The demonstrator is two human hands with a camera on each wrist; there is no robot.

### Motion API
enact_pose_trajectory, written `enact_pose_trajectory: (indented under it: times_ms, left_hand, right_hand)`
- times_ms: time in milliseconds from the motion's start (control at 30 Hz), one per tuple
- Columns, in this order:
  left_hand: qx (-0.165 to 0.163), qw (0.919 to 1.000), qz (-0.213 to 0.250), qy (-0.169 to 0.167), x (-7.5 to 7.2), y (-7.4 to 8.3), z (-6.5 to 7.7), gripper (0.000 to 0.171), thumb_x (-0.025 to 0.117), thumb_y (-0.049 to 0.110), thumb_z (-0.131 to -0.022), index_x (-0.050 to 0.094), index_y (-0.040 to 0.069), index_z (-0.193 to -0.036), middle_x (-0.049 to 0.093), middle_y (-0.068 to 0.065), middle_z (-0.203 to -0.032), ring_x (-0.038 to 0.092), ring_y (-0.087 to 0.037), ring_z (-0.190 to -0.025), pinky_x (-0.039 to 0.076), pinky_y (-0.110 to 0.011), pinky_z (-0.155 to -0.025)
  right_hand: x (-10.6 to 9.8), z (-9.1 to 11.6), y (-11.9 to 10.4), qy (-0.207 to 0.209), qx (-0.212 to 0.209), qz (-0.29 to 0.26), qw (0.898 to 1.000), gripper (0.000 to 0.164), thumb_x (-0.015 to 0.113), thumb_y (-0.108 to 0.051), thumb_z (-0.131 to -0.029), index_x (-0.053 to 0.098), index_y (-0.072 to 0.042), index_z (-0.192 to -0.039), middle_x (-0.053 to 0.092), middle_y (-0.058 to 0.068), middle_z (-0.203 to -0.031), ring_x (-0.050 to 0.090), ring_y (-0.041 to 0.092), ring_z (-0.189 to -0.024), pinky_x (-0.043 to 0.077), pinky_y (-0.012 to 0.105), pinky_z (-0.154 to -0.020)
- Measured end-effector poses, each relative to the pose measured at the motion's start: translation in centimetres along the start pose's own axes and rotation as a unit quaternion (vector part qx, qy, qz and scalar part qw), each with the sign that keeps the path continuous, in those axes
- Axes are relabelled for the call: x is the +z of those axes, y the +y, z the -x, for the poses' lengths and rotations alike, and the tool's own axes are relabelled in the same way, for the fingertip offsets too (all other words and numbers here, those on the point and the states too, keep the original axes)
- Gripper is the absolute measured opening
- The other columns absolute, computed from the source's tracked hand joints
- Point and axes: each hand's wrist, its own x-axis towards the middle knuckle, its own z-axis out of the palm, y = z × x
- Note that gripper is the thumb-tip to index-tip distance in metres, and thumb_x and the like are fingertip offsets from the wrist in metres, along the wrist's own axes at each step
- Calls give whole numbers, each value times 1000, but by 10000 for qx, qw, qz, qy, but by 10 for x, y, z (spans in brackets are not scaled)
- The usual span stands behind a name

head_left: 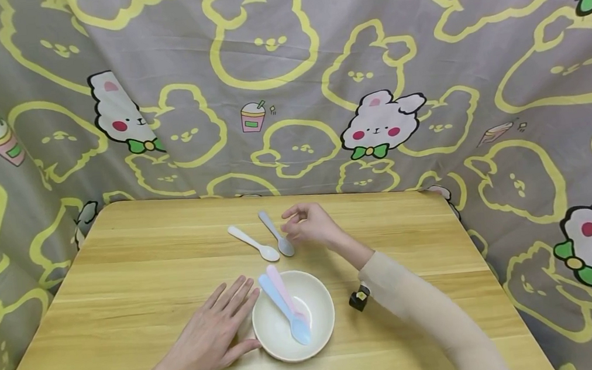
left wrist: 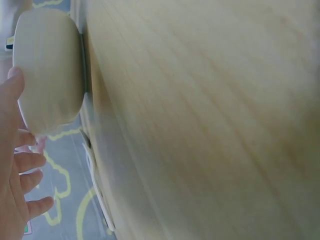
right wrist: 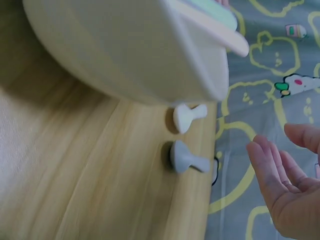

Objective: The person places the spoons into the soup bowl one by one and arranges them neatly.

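In the head view, the blue spoon [head_left: 300,330] and pink spoon [head_left: 276,279] are propped in the bowl [head_left: 322,318] beside the left hand [head_left: 219,330], apparently too long to lie flat; the right hand [head_left: 311,226] is held near the grey spoon [head_left: 275,232] and white spoon [head_left: 250,242]. Left wrist: the bowl is touched, seemingly steadied, by the thumb, other fingers spread. Right wrist: nothing is gripped by loosely bent fingers.

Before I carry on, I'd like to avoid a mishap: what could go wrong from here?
The blue spoon lies across the pink spoon, both handles over the rim of the bowl, so a bump might tip them out. The left grip is right at the bowl's side; a push could slide it. The right grip, empty near the grey spoon, might knock the neighbouring white spoon.
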Motion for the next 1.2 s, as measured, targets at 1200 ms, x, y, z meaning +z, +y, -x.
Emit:
enact_pose_trajectory:
  times_ms: [1200]
  left_hand:
    - [-13,10000,4,29,1,0,2,86,44,74,-100,54,7,-153,54,-13,-161,53,-32,-149,8,-38,-138]
  right_hand:
    - [3,-78,46,93,494,-236,9985,44,77,-5,-93,63,7,-132,78,26,-112,75,17,-74,69,31,-73]
